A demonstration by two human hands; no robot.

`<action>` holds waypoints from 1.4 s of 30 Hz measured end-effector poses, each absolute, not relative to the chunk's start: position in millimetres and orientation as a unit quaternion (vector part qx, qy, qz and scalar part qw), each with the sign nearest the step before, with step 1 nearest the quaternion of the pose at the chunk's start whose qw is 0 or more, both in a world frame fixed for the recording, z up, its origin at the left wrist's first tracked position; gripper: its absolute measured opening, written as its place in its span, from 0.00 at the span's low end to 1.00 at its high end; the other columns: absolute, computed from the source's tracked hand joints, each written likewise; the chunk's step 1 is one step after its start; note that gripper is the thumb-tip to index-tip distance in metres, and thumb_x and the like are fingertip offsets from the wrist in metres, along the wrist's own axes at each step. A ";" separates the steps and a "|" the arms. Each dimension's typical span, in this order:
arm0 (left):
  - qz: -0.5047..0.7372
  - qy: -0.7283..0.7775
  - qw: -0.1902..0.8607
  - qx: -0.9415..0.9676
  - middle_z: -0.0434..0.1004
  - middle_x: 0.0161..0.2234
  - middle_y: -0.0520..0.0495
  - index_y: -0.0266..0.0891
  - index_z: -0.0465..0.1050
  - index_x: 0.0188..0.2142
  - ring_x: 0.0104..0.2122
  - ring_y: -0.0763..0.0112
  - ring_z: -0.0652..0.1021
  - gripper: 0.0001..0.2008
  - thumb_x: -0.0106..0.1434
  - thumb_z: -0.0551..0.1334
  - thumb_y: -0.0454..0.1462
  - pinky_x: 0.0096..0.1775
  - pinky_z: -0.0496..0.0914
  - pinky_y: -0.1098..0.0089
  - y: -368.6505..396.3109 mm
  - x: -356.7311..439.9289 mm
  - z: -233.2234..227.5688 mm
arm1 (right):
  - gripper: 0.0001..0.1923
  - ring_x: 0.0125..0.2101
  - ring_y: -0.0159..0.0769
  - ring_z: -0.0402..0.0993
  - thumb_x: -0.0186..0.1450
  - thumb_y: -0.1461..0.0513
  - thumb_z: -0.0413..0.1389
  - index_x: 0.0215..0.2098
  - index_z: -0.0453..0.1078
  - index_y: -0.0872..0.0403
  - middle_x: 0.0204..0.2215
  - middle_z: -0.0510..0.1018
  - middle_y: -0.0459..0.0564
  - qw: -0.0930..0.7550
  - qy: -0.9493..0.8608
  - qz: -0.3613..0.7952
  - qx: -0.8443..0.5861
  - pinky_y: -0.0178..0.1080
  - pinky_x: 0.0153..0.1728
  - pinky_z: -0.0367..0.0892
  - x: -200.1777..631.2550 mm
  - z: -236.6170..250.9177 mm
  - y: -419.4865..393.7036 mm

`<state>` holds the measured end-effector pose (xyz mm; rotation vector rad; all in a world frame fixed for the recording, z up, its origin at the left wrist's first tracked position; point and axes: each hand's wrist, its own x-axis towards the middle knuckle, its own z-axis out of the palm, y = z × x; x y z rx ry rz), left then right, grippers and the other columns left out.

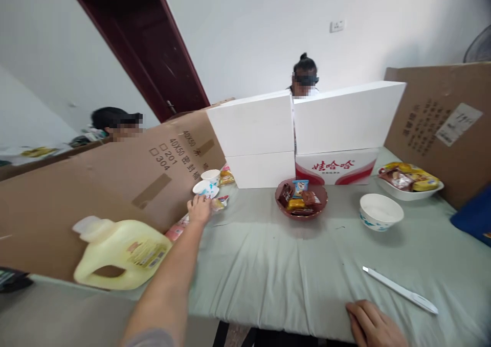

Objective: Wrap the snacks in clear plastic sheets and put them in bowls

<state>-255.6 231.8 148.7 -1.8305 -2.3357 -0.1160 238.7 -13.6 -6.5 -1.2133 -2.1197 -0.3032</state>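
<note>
Reaching out along the cardboard on the left, my left hand has its fingers curled down at a small shiny snack packet, which sticks out on its right side. The fingertips are partly hidden. Just beyond them is a tilted white paper bowl with blue marks, and behind it another paper bowl. A pink packet lies beside my wrist. My right hand rests on the near table edge, its fingers loosely extended and holding nothing. Close to it lies a white pen-like cutter.
A yellow jug lies by the left cardboard wall. White boxes stand at the back. A pink bowl holds snacks; right are a paper bowl and a snack-filled dish. Two people sit beyond the barriers.
</note>
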 end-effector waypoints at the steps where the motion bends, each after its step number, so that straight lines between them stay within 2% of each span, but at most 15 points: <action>1: -0.048 -0.773 0.081 -0.627 0.71 0.51 0.34 0.37 0.71 0.44 0.55 0.49 0.65 0.14 0.66 0.50 0.35 0.51 0.58 0.53 231.4 -247.1 152.3 | 0.11 0.33 0.33 0.73 0.69 0.62 0.47 0.41 0.71 0.52 0.32 0.76 0.48 0.335 -0.807 -0.109 -0.474 0.34 0.37 0.66 235.7 -4.4 -15.6; 3: -0.058 -0.750 0.066 -0.656 0.73 0.47 0.38 0.38 0.70 0.44 0.51 0.53 0.69 0.13 0.66 0.51 0.38 0.49 0.61 0.58 226.0 -224.9 156.4 | 0.10 0.33 0.34 0.73 0.69 0.63 0.47 0.41 0.70 0.52 0.32 0.75 0.48 0.333 -0.800 -0.093 -0.491 0.35 0.38 0.66 231.3 -2.9 -18.8; 5: -0.057 -0.712 0.008 -0.700 0.76 0.39 0.44 0.40 0.70 0.42 0.41 0.58 0.74 0.12 0.65 0.52 0.42 0.42 0.65 0.64 211.3 -195.0 154.8 | 0.09 0.33 0.34 0.72 0.69 0.64 0.47 0.42 0.69 0.52 0.32 0.74 0.48 0.327 -0.795 -0.073 -0.506 0.36 0.38 0.66 229.2 -2.9 -20.9; 7: -0.057 -0.629 -0.135 -0.763 0.76 0.33 0.50 0.40 0.70 0.39 0.34 0.64 0.75 0.12 0.64 0.55 0.44 0.35 0.66 0.70 187.5 -157.9 147.4 | 0.09 0.32 0.34 0.71 0.68 0.65 0.48 0.42 0.69 0.52 0.32 0.73 0.48 0.320 -0.794 -0.054 -0.515 0.37 0.37 0.66 228.6 -2.6 -22.0; 9: -0.063 -0.506 -0.314 -0.801 0.76 0.32 0.51 0.39 0.72 0.36 0.33 0.67 0.74 0.13 0.63 0.56 0.46 0.34 0.66 0.72 159.5 -116.5 135.3 | 0.09 0.32 0.34 0.71 0.68 0.65 0.47 0.42 0.69 0.52 0.32 0.73 0.48 0.317 -0.792 -0.041 -0.521 0.37 0.37 0.66 227.9 -1.4 -22.6; 11: -0.065 -0.426 -0.382 -0.818 0.76 0.33 0.52 0.39 0.73 0.37 0.32 0.69 0.74 0.13 0.63 0.58 0.46 0.33 0.65 0.73 134.7 -75.1 120.0 | 0.09 0.32 0.34 0.71 0.68 0.65 0.47 0.41 0.69 0.52 0.31 0.73 0.48 0.315 -0.789 -0.031 -0.526 0.37 0.36 0.66 226.1 1.1 -23.2; 13: -0.092 -0.398 -0.375 -0.832 0.77 0.33 0.51 0.40 0.74 0.39 0.32 0.69 0.74 0.12 0.63 0.59 0.44 0.33 0.66 0.72 118.3 -38.8 102.8 | 0.09 0.32 0.34 0.71 0.68 0.65 0.47 0.40 0.69 0.52 0.31 0.72 0.48 0.308 -0.788 -0.013 -0.533 0.37 0.36 0.66 224.5 5.5 -23.5; 17: -0.204 -0.374 -0.266 -0.865 0.78 0.40 0.45 0.41 0.74 0.42 0.42 0.61 0.75 0.11 0.65 0.59 0.43 0.47 0.67 0.60 106.0 4.0 70.0 | 0.10 0.34 0.33 0.71 0.69 0.64 0.46 0.41 0.69 0.52 0.34 0.73 0.49 0.314 -0.778 0.027 -0.544 0.36 0.37 0.67 234.8 16.3 -19.1; 21: -0.352 -0.417 -0.181 -0.819 0.72 0.49 0.41 0.41 0.69 0.49 0.51 0.59 0.71 0.13 0.68 0.55 0.40 0.52 0.66 0.54 90.4 4.4 50.8 | 0.11 0.43 0.43 0.70 0.68 0.61 0.49 0.46 0.70 0.51 0.42 0.75 0.53 0.317 -0.717 -0.077 -0.617 0.46 0.45 0.64 275.0 16.7 -4.9; 23: -0.387 -0.423 -0.151 -0.806 0.69 0.50 0.40 0.42 0.69 0.49 0.52 0.58 0.69 0.12 0.67 0.55 0.38 0.53 0.66 0.52 77.1 -3.2 45.3 | 0.13 0.42 0.46 0.70 0.67 0.61 0.49 0.47 0.71 0.51 0.42 0.76 0.53 0.283 -0.690 -0.120 -0.655 0.49 0.43 0.63 295.2 13.1 3.8; 25: -0.375 -0.405 -0.135 -0.823 0.67 0.51 0.41 0.43 0.70 0.47 0.53 0.56 0.67 0.11 0.65 0.58 0.37 0.54 0.65 0.50 64.2 -9.7 40.1 | 0.13 0.39 0.45 0.70 0.68 0.62 0.48 0.47 0.72 0.51 0.38 0.77 0.52 0.262 -0.691 -0.128 -0.662 0.48 0.41 0.63 303.4 12.1 12.2; 30: -0.345 -0.420 -0.166 -0.823 0.62 0.54 0.41 0.43 0.69 0.47 0.53 0.58 0.68 0.14 0.61 0.60 0.32 0.52 0.68 0.54 52.2 -12.9 27.4 | 0.16 0.41 0.38 0.71 0.68 0.67 0.46 0.50 0.69 0.53 0.41 0.75 0.53 0.282 -0.790 -0.030 -0.543 0.40 0.42 0.63 251.8 37.8 26.2; 35: -0.399 -0.451 -0.223 -0.767 0.66 0.51 0.41 0.41 0.64 0.44 0.53 0.59 0.69 0.13 0.60 0.61 0.32 0.53 0.67 0.55 57.0 -14.0 21.4 | 0.19 0.36 0.38 0.71 0.64 0.70 0.50 0.51 0.68 0.50 0.37 0.75 0.50 0.202 -0.843 0.010 -0.498 0.40 0.39 0.62 192.3 66.0 36.4; 39: -0.398 -0.455 -0.249 -0.757 0.66 0.52 0.40 0.42 0.61 0.51 0.54 0.59 0.70 0.22 0.58 0.61 0.30 0.55 0.65 0.53 58.4 -15.9 18.4 | 0.19 0.34 0.35 0.72 0.64 0.70 0.49 0.50 0.70 0.49 0.36 0.75 0.49 0.200 -0.813 0.011 -0.547 0.38 0.37 0.62 225.8 52.5 40.6; 42: -0.401 -0.456 -0.248 -0.755 0.67 0.52 0.41 0.42 0.64 0.49 0.54 0.58 0.69 0.20 0.57 0.63 0.31 0.55 0.66 0.55 59.7 -15.1 17.3 | 0.18 0.30 0.34 0.71 0.65 0.68 0.46 0.47 0.73 0.49 0.34 0.75 0.49 0.204 -0.764 -0.007 -0.612 0.37 0.34 0.62 276.6 32.0 38.0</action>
